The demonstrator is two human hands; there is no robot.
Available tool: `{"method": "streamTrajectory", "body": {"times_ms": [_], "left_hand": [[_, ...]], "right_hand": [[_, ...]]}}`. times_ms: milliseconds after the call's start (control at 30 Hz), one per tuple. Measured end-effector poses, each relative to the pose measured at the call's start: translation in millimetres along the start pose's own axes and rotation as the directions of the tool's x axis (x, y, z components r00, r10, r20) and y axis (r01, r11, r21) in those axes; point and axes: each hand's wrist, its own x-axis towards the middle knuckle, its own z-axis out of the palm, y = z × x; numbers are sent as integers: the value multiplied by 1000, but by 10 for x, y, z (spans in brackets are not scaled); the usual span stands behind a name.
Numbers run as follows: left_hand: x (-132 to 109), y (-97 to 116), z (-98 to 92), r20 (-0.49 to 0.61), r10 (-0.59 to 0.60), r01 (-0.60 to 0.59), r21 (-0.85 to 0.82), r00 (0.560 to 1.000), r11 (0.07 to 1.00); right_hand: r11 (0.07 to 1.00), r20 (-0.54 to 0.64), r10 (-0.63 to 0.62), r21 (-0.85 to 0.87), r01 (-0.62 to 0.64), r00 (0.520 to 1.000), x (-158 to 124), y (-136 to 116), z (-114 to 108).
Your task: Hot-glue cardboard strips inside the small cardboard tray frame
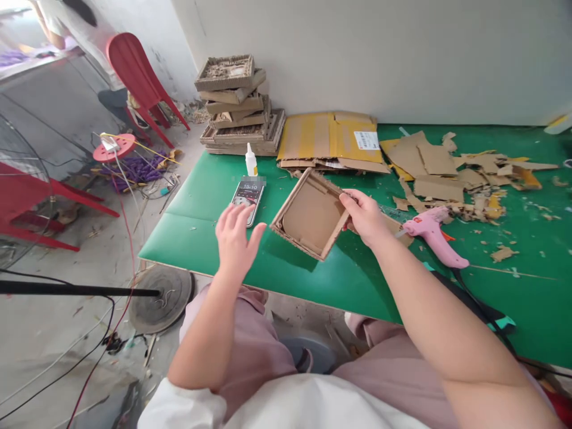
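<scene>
right hand (pixel 364 215) gripping a shallow cardboard tray (pixel 310 217) by one edge, left hand (pixel 235 238) holding nothing, fingers spread just over a phone (pixel 254 195), pink glue gun (pixel 433 235) off right

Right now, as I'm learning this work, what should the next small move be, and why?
Probably bring the left hand to the left side of the cardboard tray, to steady it. Only the right hand grips the tray, by its right side, apparently above the green table, while the left hand is open, holding nothing, close by.
</scene>
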Motion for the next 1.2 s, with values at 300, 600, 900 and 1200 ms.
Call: {"method": "streamTrajectory", "body": {"times_ms": [300, 600, 900, 1200], "left_hand": [[-180, -429, -119, 158, -64, -27, 512, 985, 858], [-139, -420, -118, 217, -80, -49, 532, 973, 845], [-118, -425, -139, 174, -134, 46, 434, 976, 900], [-111, -94, -46, -25, -28, 25, -111, 999, 994]], "right_hand": [[989, 123, 83, -129, -67, 989, -37, 44, 64], [973, 119, 89, -223, -61, 989, -35, 44, 77], [941, 57, -3, -338, 22, 998, -99, -11, 96], [947, -51, -143, -299, 121, 988, -177, -116, 112]]}}
